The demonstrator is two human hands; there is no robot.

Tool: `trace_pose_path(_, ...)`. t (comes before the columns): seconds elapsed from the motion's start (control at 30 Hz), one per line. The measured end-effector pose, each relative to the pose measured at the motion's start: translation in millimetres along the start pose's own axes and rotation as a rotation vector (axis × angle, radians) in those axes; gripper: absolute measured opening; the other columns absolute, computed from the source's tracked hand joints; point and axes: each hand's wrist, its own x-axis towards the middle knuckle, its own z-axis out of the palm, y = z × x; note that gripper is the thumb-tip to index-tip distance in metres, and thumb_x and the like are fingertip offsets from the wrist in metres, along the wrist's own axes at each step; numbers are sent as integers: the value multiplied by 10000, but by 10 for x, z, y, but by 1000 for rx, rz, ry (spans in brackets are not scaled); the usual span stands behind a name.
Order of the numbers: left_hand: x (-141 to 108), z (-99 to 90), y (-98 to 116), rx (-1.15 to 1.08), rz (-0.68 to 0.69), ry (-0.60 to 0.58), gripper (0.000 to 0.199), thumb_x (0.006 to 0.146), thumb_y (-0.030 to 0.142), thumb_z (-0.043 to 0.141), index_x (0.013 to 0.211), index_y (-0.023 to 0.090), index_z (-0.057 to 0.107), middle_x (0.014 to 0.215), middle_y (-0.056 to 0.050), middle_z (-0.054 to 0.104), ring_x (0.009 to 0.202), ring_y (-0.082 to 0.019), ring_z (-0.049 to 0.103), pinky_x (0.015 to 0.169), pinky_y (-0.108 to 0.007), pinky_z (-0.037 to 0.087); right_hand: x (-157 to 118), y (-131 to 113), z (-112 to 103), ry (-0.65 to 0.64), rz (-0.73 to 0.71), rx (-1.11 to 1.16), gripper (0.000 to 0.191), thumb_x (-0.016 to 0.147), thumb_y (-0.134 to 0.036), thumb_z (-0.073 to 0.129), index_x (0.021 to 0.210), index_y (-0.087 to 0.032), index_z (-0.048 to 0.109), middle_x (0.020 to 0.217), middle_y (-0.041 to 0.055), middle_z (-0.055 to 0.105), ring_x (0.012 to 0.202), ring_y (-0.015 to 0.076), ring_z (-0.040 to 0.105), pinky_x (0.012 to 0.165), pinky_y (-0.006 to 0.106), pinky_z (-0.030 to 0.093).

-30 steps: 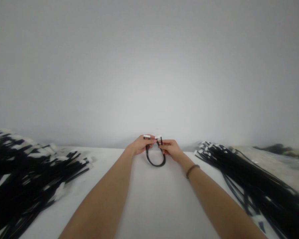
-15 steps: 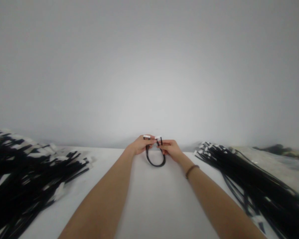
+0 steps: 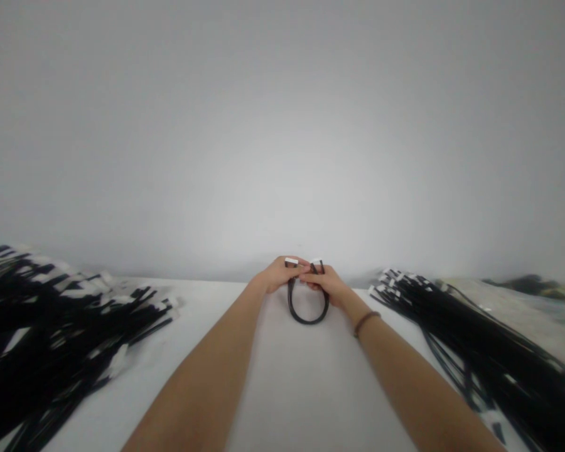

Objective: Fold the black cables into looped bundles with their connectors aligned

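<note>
A black cable [image 3: 307, 322] with white connectors at its ends hangs in a U-shaped loop between my hands, over the far part of the white table. My left hand [image 3: 279, 274] is closed on one end, where a white connector [image 3: 290, 260] sticks up above the fingers. My right hand [image 3: 332, 284] pinches the other end, and a second white connector [image 3: 316, 261] shows above it. The fingertips of both hands meet near the top of the loop. Fine detail between the fingers is too small to make out.
A large heap of black cables [image 3: 66, 339] with white ends covers the left of the table [image 3: 320, 389]. On the right lies a long bundle of similar cables [image 3: 475, 333], with clear plastic bags [image 3: 522, 314] behind it. A plain wall [image 3: 282, 157] rises behind.
Both hands and the looped cable have shifted slightly right in the view. The hands have come closer together, with the fingertips now touching.
</note>
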Motion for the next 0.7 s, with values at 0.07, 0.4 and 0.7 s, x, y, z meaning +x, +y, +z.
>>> trace_pose_path(0.07, 27, 66, 3, -26, 18, 9, 380, 586, 334, 681, 891, 113, 629, 803, -97, 644, 659, -153, 577, 646, -285, 446, -3, -6, -17, 6, 24, 70, 271, 520, -276, 709, 701, -108, 597, 612, 16, 568, 491, 49, 431, 441, 175, 295)
trace_pose_path(0.4, 26, 107, -53, -30, 64, -105, 378, 666, 368, 605, 932, 100, 620, 760, -83, 643, 698, -164, 586, 698, -280, 443, -4, 13, 37, 101, 3, 120, 227, 480, -196, 712, 638, -113, 571, 433, -55, 426, 385, 25, 297, 371, 181, 166)
trace_pose_path(0.7, 28, 96, -51, -13, 33, -138, 400, 650, 372, 614, 935, 91, 621, 762, -74, 641, 724, -172, 577, 744, -311, 425, 7, 29, 43, 82, -43, 149, 316, 512, -162, 662, 824, -115, 636, 443, -62, 381, 399, 23, 249, 388, 192, 126)
